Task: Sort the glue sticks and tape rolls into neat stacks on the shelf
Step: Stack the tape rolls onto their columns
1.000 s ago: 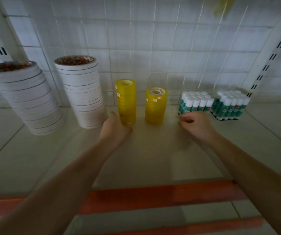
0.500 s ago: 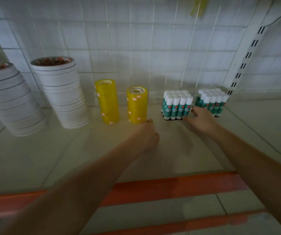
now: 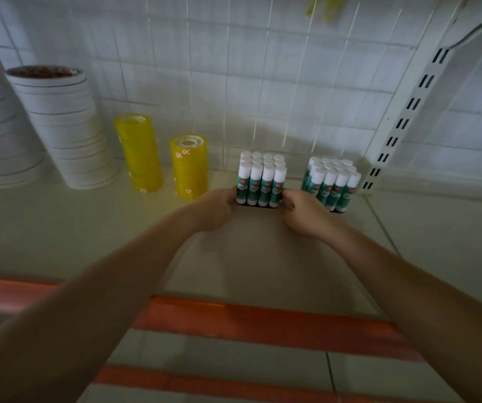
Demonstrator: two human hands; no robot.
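We have both hands on the near block of glue sticks (image 3: 261, 181), mid-shelf (image 3: 88, 228): left hand (image 3: 219, 207) at its 9 o'clock side, right hand (image 3: 300, 212) at 3 o'clock, fingers curled vs. the base.

Risk: uneven squeeze or fast shove tips the upright sticks; block could knock the short yellow tape stack (image 3: 189, 167) just at 9 o'clock.

Block sits on a dark tray, approx.; contents = sticks only. Second glue block (image 3: 331, 184) at 3 o'clock, apart.
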